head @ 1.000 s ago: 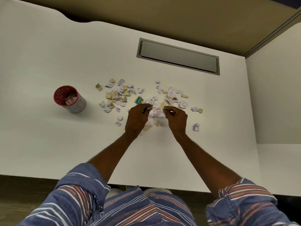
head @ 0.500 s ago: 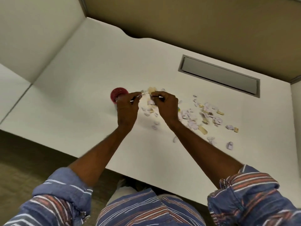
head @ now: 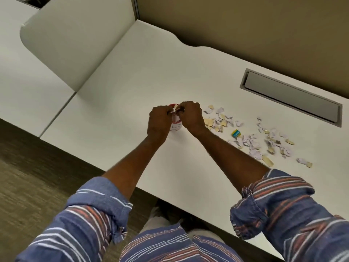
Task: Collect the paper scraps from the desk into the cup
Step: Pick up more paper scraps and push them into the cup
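A: The paper scraps (head: 251, 137) in the head view lie strewn on the desk (head: 117, 95) to the right of the cup, in a band running from just beside the person's right hand toward the desk's right end, nearer its front edge than the back. A small yellow-and-blue piece (head: 235, 133) sits among them.

B: And the cup (head: 176, 124)?

A: It stands upright to the left of the band, mostly hidden between the two hands. Only part of its red rim and white side shows.

B: What has changed?

A: A second ago both hands were down in the middle of the scatter, gathering. Half a second ago they were raised and on their way to the cup. Now the left hand (head: 159, 120) and the right hand (head: 190, 117) meet directly over its mouth.

B: How is the grip?

A: Both hands have their fingers curled and pressed together, pinching a few pale bits (head: 176, 107) between them just above the rim. How much each hand holds cannot be told.

B: What does that mean for the task?

A: Judged from this, the handful is at the point of release, so one batch is nearly in. Most scraps are yet on the desk, so several more trips seem needed. The cup looks light, and a nudge from either hand could tip it.
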Action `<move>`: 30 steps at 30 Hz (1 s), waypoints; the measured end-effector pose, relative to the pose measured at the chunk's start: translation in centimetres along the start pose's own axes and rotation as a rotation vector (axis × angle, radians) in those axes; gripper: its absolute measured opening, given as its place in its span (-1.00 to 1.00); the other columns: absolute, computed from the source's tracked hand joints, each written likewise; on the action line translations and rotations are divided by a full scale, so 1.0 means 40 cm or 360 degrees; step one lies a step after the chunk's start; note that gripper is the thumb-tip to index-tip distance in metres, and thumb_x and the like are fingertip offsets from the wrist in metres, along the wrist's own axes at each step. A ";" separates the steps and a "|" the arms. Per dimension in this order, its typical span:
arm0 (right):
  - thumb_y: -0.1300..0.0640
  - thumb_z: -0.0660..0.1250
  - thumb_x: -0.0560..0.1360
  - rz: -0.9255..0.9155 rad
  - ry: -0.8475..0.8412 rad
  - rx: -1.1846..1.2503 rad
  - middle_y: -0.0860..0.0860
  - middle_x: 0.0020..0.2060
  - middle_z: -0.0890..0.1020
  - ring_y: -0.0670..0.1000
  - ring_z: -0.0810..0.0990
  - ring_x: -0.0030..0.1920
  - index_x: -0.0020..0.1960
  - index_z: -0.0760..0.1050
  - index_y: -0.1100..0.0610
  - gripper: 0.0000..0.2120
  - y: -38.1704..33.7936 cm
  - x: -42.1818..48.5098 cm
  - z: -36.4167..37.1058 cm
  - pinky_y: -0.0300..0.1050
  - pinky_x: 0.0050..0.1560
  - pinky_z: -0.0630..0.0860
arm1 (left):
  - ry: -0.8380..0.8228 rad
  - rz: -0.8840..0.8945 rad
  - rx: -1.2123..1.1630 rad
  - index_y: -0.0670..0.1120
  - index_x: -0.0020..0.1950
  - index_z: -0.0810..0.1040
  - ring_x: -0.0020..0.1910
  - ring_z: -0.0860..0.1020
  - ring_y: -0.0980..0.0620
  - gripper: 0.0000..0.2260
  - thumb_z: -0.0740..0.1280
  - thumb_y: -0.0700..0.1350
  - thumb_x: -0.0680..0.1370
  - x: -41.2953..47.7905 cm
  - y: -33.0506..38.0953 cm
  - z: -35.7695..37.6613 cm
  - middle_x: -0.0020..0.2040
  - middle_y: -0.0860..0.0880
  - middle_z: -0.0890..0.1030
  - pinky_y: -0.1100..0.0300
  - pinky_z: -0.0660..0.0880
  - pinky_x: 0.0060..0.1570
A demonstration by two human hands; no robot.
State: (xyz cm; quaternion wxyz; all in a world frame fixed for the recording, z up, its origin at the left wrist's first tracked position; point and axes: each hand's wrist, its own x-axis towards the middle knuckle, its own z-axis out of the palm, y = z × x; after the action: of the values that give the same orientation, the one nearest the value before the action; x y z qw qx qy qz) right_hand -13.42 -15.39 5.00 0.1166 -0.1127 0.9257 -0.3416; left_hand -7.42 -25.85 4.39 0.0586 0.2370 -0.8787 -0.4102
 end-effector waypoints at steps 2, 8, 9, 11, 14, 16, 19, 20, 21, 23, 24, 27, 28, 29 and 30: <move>0.30 0.27 0.47 0.0015 -0.0061 -0.0111 0.18 -0.13 0.71 0.17 0.67 -0.07 -0.07 0.67 0.25 -0.80 -0.010 0.012 0.007 0.05 -0.01 0.63 | -0.0111 0.0063 0.0129 -0.02 -0.35 0.53 -0.36 0.52 0.02 -0.80 0.31 -0.18 0.48 0.014 0.013 -0.006 -0.36 -0.04 0.62 0.28 0.34 -0.38; 0.28 0.32 0.45 0.0110 -0.0149 -0.0161 0.18 -0.05 0.72 0.20 0.69 -0.02 0.01 0.66 0.24 -0.80 -0.039 0.027 0.019 0.08 0.04 0.65 | -0.0335 0.0171 0.0420 -0.21 -0.16 0.63 -0.19 0.63 -0.17 -0.90 0.32 -0.24 0.43 0.060 0.028 -0.020 -0.20 -0.20 0.66 0.03 0.57 -0.24; 0.28 0.33 0.44 0.0106 -0.0151 -0.0165 0.18 -0.04 0.72 0.19 0.69 -0.01 0.02 0.66 0.24 -0.80 -0.042 0.028 0.018 0.07 0.04 0.65 | -0.0368 0.0176 0.0446 -0.23 -0.16 0.62 -0.18 0.64 -0.18 -0.90 0.32 -0.25 0.43 0.064 0.029 -0.024 -0.19 -0.21 0.66 0.03 0.57 -0.22; 0.27 0.35 0.44 0.0100 -0.0130 -0.0154 0.15 -0.02 0.72 0.17 0.68 0.02 0.04 0.66 0.22 -0.79 -0.049 0.028 0.014 0.04 0.06 0.63 | -0.0425 0.0178 0.0488 -0.26 -0.14 0.62 -0.15 0.64 -0.19 -0.89 0.33 -0.25 0.43 0.076 0.029 -0.032 -0.16 -0.23 0.67 0.03 0.59 -0.17; 0.22 0.40 0.41 0.0117 -0.0125 -0.0097 0.12 0.01 0.71 0.14 0.65 0.08 0.06 0.65 0.19 -0.77 -0.057 0.031 0.007 0.03 0.13 0.59 | -0.0510 0.0196 0.0550 -0.25 -0.07 0.64 -0.11 0.65 -0.18 -0.86 0.36 -0.24 0.43 0.092 0.027 -0.044 -0.11 -0.21 0.68 0.01 0.61 -0.11; 0.19 0.43 0.39 0.0149 -0.0142 -0.0067 0.11 0.03 0.70 0.13 0.63 0.11 0.07 0.64 0.17 -0.74 -0.061 0.033 0.005 0.03 0.15 0.59 | -0.0561 0.0214 0.0569 -0.22 -0.06 0.65 -0.13 0.65 -0.17 -0.84 0.44 -0.20 0.40 0.098 0.027 -0.052 -0.13 -0.19 0.68 0.02 0.62 -0.12; 0.18 0.43 0.38 0.0188 -0.0124 -0.0027 0.13 0.01 0.69 0.12 0.64 0.09 0.06 0.63 0.17 -0.74 -0.066 0.036 0.005 0.03 0.12 0.61 | -0.0587 0.0221 0.0566 -0.20 -0.07 0.66 -0.15 0.66 -0.14 -0.82 0.49 -0.18 0.36 0.099 0.030 -0.060 -0.15 -0.17 0.69 0.03 0.63 -0.13; 0.17 0.44 0.38 0.0191 -0.0111 -0.0029 0.12 0.00 0.69 0.12 0.64 0.08 0.05 0.63 0.18 -0.75 -0.067 0.037 0.005 0.03 0.11 0.61 | -0.0583 0.0218 0.0548 -0.20 -0.09 0.67 -0.16 0.66 -0.13 -0.82 0.49 -0.18 0.35 0.100 0.030 -0.061 -0.16 -0.17 0.70 0.04 0.63 -0.13; 0.16 0.44 0.38 0.0191 -0.0099 -0.0041 0.12 0.00 0.70 0.11 0.64 0.07 0.05 0.63 0.19 -0.74 -0.068 0.038 0.006 0.03 0.11 0.61 | -0.0575 0.0215 0.0529 -0.20 -0.10 0.67 -0.18 0.66 -0.13 -0.82 0.50 -0.18 0.33 0.101 0.031 -0.062 -0.17 -0.16 0.70 0.04 0.63 -0.14; 0.15 0.46 0.39 0.0197 -0.0066 -0.0057 0.10 -0.01 0.70 0.09 0.64 0.07 0.05 0.64 0.19 -0.75 -0.067 0.040 0.006 0.01 0.12 0.60 | -0.0576 0.0219 0.0508 -0.19 -0.17 0.66 -0.21 0.66 -0.12 -0.83 0.52 -0.17 0.30 0.101 0.034 -0.066 -0.22 -0.15 0.69 0.06 0.62 -0.19; 0.15 0.46 0.39 0.0197 -0.0045 -0.0053 0.08 -0.02 0.71 0.08 0.64 0.07 0.04 0.64 0.18 -0.75 -0.067 0.042 0.006 0.00 0.12 0.59 | -0.0585 0.0223 0.0498 -0.17 -0.21 0.63 -0.23 0.66 -0.12 -0.84 0.52 -0.16 0.29 0.102 0.035 -0.068 -0.25 -0.13 0.68 0.10 0.59 -0.24; 0.15 0.46 0.40 0.0186 0.0012 -0.0015 0.09 0.00 0.71 0.07 0.65 0.07 0.06 0.65 0.19 -0.76 -0.065 0.047 0.003 -0.03 0.15 0.58 | -0.0579 0.0268 0.0513 -0.14 -0.20 0.63 -0.22 0.65 -0.12 -0.86 0.51 -0.13 0.32 0.105 0.033 -0.075 -0.25 -0.13 0.66 0.17 0.48 -0.29; 0.17 0.45 0.41 0.0186 0.0037 0.0012 0.08 0.00 0.72 0.06 0.67 0.06 0.06 0.65 0.19 -0.76 -0.064 0.047 0.000 -0.04 0.15 0.58 | -0.0551 0.0297 0.0538 -0.16 -0.16 0.64 -0.21 0.64 -0.13 -0.88 0.48 -0.14 0.36 0.107 0.030 -0.076 -0.21 -0.15 0.67 0.16 0.47 -0.28; 0.19 0.44 0.41 0.0183 0.0070 0.0045 0.08 -0.01 0.72 0.05 0.68 0.04 0.05 0.66 0.19 -0.78 -0.063 0.045 -0.003 -0.06 0.14 0.60 | -0.0516 0.0327 0.0552 -0.17 -0.13 0.65 -0.20 0.64 -0.14 -0.90 0.43 -0.16 0.41 0.109 0.027 -0.077 -0.19 -0.16 0.68 0.15 0.49 -0.27; 0.22 0.42 0.42 0.0172 0.0114 0.0076 0.06 -0.03 0.73 0.04 0.69 0.01 0.04 0.67 0.18 -0.80 -0.060 0.041 -0.007 -0.07 0.12 0.61 | -0.0484 0.0353 0.0548 -0.18 -0.11 0.67 -0.19 0.64 -0.14 -0.89 0.39 -0.18 0.44 0.111 0.023 -0.077 -0.19 -0.16 0.69 0.13 0.53 -0.25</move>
State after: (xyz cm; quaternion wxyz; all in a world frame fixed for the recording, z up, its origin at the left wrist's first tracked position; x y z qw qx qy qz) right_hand -14.75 -17.47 6.55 0.1042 -0.0473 0.9257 -0.3605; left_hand -10.75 -29.52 6.70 -0.0707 0.0813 -0.9549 -0.2766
